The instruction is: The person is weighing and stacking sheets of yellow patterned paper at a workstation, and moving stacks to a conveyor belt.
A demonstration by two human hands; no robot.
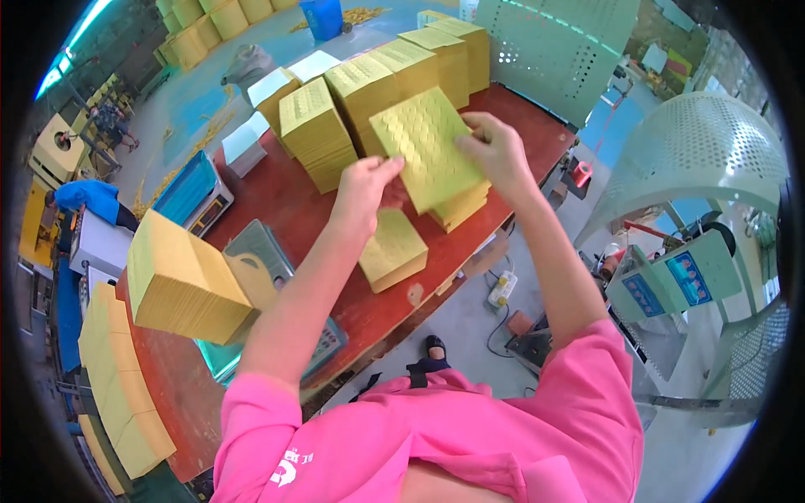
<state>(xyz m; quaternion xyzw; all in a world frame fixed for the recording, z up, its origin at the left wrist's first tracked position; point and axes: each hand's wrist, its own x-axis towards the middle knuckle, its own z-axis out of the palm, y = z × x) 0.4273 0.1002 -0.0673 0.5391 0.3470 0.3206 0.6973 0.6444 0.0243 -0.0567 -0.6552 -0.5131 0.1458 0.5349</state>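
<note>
Between my two hands is a square yellow sheaf of paper (429, 144) with an embossed wavy pattern, tilted up above the table. My left hand (362, 191) pinches its left edge between thumb and fingers. At its upper right edge, my right hand (496, 149) is closed on the sheaf with the thumb on top. Just below it sits a yellow paper stack (459, 210), partly hidden by the sheaf. A lower block of yellow paper (392, 251) lies beside it, near the table's front edge and close under my left hand.
Tall yellow paper stacks (317, 134) line the back of the red table (310, 222). Left, another tall stack (180, 277) stands on a scale (323, 348); a second scale (201, 193) is behind. A perforated metal guard (696, 151) stands right. A person in blue (84, 197) works far left.
</note>
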